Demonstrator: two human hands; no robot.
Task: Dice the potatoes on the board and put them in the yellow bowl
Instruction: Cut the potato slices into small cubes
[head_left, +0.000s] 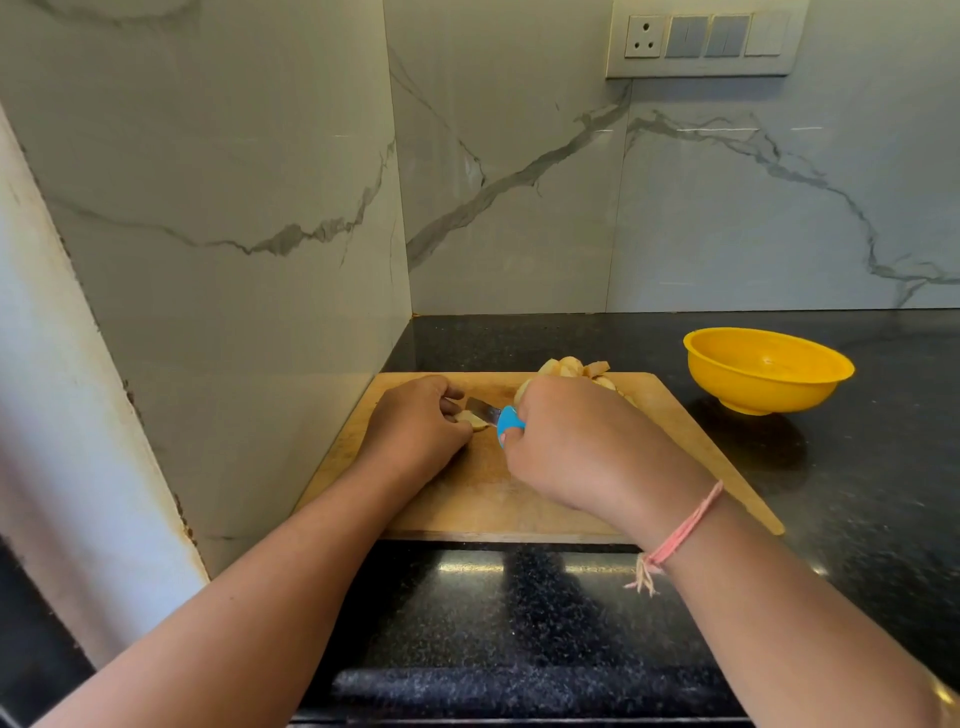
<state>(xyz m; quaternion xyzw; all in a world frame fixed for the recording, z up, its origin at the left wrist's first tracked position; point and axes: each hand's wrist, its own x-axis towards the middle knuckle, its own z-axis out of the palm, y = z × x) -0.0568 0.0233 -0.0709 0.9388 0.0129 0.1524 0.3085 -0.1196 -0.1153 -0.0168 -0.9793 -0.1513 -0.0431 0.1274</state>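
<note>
Black speckled counter (519, 597) in a marble-walled corner: a potato piece being cut on a wooden board (467, 493).

Curled fingertips of the left hand (415, 426) pinch a small pale potato piece (475, 420) against the board, with the short steel blade of the knife (483, 410) laid against it. The right hand (582, 447) has its fingers wrapped round the knife's blue handle, and a pink thread (685, 525) is tied at that wrist. Behind the right hand, at the board's far edge, lies a heap of potato chunks (576, 369), pale yellow and glossy, with a few showing tan skin. The yellow bowl (763, 389) stands on the counter to the right, apart from the board, its inside showing no potato.
</note>
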